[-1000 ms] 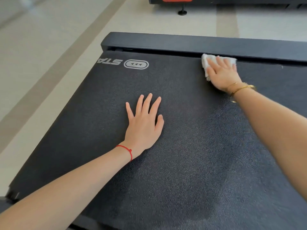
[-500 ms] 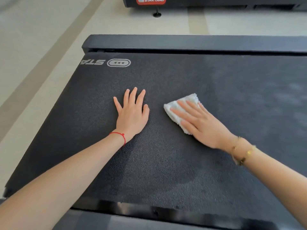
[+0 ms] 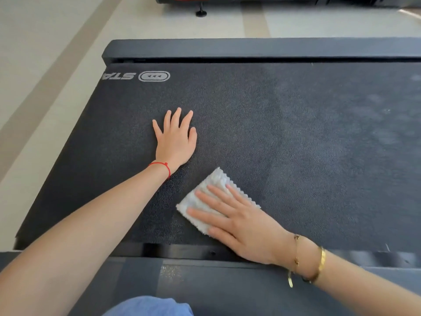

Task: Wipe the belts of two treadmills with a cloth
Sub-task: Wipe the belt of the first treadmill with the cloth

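Observation:
The black textured treadmill belt (image 3: 296, 144) fills most of the view. A white cloth (image 3: 210, 192) lies on it near the belt's front edge. My right hand (image 3: 239, 222) presses flat on the cloth with straight fingers, covering its near half. My left hand (image 3: 175, 140) rests flat on the bare belt, fingers spread, just beyond and left of the cloth. A second treadmill (image 3: 273, 0) shows only as a dark base at the top edge.
A grey side rail (image 3: 250, 47) runs along the belt's far side, and another rail (image 3: 205, 281) along the near side. Pale tiled floor (image 3: 57, 65) lies to the left and beyond. Blue fabric (image 3: 148, 306) shows at the bottom edge.
My right hand has dragged the cloth from the belt's far edge across to its near edge. My left hand has stayed flat on the belt.

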Demonstrator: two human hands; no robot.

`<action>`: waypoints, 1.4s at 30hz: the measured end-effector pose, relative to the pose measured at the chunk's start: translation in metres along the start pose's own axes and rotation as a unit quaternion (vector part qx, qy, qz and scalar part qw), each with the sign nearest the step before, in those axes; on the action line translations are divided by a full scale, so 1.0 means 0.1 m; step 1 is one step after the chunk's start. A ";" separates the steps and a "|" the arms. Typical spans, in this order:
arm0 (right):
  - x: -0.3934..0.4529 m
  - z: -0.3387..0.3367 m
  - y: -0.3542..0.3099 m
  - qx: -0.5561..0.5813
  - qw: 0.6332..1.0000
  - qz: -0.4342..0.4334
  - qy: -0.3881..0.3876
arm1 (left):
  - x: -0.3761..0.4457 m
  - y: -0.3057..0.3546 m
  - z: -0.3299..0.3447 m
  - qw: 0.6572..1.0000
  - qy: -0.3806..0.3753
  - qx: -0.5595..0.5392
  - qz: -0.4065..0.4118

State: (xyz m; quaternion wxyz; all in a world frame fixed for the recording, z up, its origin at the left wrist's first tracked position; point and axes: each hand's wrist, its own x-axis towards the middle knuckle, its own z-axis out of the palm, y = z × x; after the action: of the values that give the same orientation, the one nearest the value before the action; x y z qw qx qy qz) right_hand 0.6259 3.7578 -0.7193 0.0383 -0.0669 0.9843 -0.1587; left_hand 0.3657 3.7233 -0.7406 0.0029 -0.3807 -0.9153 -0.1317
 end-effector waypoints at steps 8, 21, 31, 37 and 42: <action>0.25 -0.32 0.58 -0.039 0.980 0.193 0.036 | -0.09 -0.03 0.00 1.000 0.012 -0.001 0.023; 0.07 -0.13 0.24 -0.066 0.992 0.110 0.018 | -0.09 -0.03 0.01 1.000 0.017 0.000 0.019; -0.28 0.03 -0.30 0.006 0.994 0.109 0.015 | -0.10 -0.01 0.00 1.000 0.012 -0.004 0.014; -0.25 -0.09 0.17 -0.029 0.986 0.159 0.043 | -0.11 0.00 -0.03 1.000 0.004 0.005 0.016; 0.02 -0.33 0.76 -0.009 0.934 0.345 0.094 | -0.13 0.01 -0.05 1.000 -0.003 0.009 0.020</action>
State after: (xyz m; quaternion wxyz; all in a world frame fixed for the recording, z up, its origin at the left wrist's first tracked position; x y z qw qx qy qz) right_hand 0.6113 3.8388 -0.7128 -0.0028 0.2922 0.9472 -0.1324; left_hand 0.3749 3.7139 -0.7369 0.0062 -0.3991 -0.9087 -0.1220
